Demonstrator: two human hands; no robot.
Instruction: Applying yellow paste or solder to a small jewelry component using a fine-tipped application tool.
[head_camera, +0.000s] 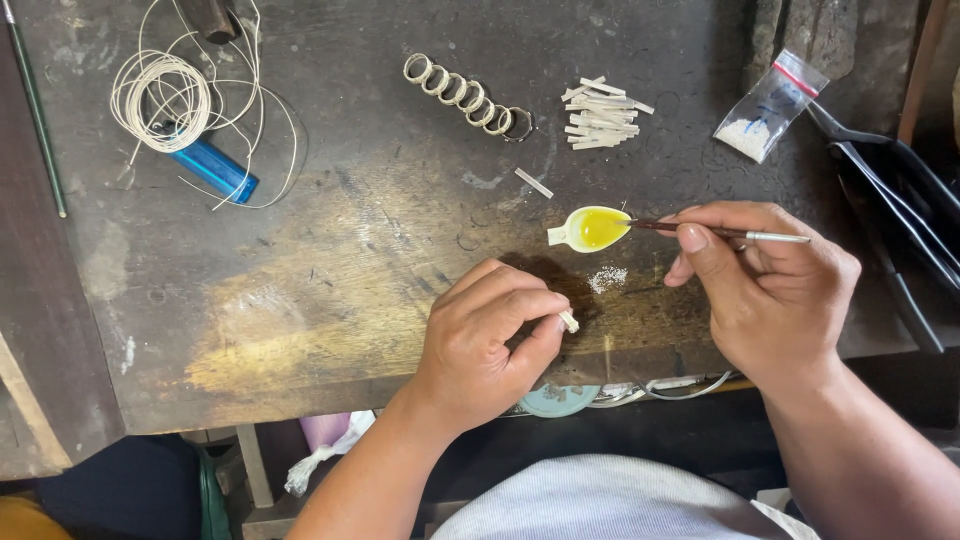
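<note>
Most of the small pale piece (569, 321) is hidden inside the fingers (530, 305) of the left hand (480, 345), below the yellow-filled spoon (592, 229). The brush (730, 233) tip dipped in that spoon is too small to make out. Black pliers (890, 190), right of the spoon, run off the frame's edge.

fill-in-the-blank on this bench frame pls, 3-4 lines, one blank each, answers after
1. The right hand holds a thin brush whose tip dips into a small spoon of ____ liquid.
2. The left hand pinches a small pale piece between thumb and ____.
3. The coil of white cord lies partly over a ____ lighter.
4. The row of metal rings lies to the ____ of the pile of pale strips.

Missing words: yellow; forefinger; blue; left
</note>
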